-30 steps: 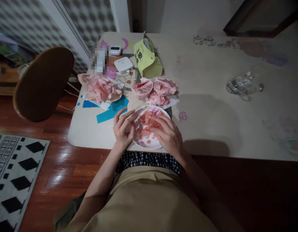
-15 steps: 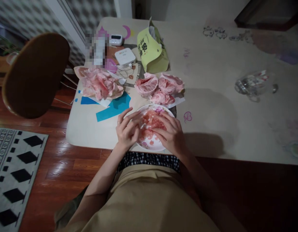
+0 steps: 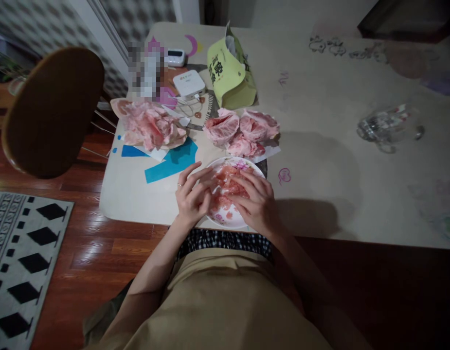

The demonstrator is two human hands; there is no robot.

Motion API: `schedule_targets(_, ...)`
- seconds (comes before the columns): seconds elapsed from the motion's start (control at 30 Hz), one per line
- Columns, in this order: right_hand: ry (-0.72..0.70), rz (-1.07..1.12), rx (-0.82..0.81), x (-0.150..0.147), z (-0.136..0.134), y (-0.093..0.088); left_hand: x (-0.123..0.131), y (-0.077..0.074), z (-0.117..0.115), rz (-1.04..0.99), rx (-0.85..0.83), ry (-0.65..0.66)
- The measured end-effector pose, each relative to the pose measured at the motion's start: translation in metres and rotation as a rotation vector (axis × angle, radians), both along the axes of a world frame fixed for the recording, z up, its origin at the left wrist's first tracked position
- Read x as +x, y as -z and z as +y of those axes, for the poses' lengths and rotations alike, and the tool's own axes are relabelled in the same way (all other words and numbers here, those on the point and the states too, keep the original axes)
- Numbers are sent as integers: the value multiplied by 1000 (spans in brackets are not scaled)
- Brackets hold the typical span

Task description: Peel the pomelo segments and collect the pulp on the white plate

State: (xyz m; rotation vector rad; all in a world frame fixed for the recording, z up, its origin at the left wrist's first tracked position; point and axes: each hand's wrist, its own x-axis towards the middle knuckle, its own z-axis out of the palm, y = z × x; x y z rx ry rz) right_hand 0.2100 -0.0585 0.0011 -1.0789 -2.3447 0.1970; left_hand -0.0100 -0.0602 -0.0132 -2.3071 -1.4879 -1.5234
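A white flowered plate [image 3: 235,221] near the table's front edge holds pinkish-red fruit pulp [image 3: 228,183]. My left hand [image 3: 194,193] is at the plate's left rim, fingers bent and thumb curled inward; what its fingertips hold, if anything, is too small to make out. Over the right part of the plate, my right hand [image 3: 257,200] has its fingers at the pulp, and its fingertips seem to touch it. Just behind the plate lie peeled pink fruit pieces [image 3: 222,127] on paper. A heap of pink peel [image 3: 152,126] rests to the left.
Behind the fruit are a yellow-green bag [image 3: 230,73], a white box with a cable [image 3: 189,83] and a small white device [image 3: 175,57]. A glass jar [image 3: 387,126] lies at the right. A brown chair [image 3: 53,112] stands left of the table [image 3: 130,204].
The view has shifted very slightly. My right hand's fingers have moved a little over the pulp; my left hand looks almost the same.
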Motion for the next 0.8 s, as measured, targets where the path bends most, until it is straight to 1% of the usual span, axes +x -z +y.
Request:
schedule_targets(0.07,10,30,-3,0,0,-2,0,0,1,6,5,-7)
schedule_targets(0.2,51,94,-85,1,-1,-6,0,0,0,12,-9,-27)
schedule_targets(0.33,59,190,-140,5,-1,-11,1,2,-1,-7,-36,-28)
schedule_targets(0.5,95,291,-154,9,8,-23,1,3,-1,14,-46,-49)
schedule_targets(0.67,65,392,-91,13,33,-32,2,2,1,-25,10,-2)
schedule_targets(0.73,67,393,-33,15,49,-32,2,2,2,-35,15,3)
schedule_targets(0.8,116,350,52,16,69,-31,2,2,2,-40,13,1)
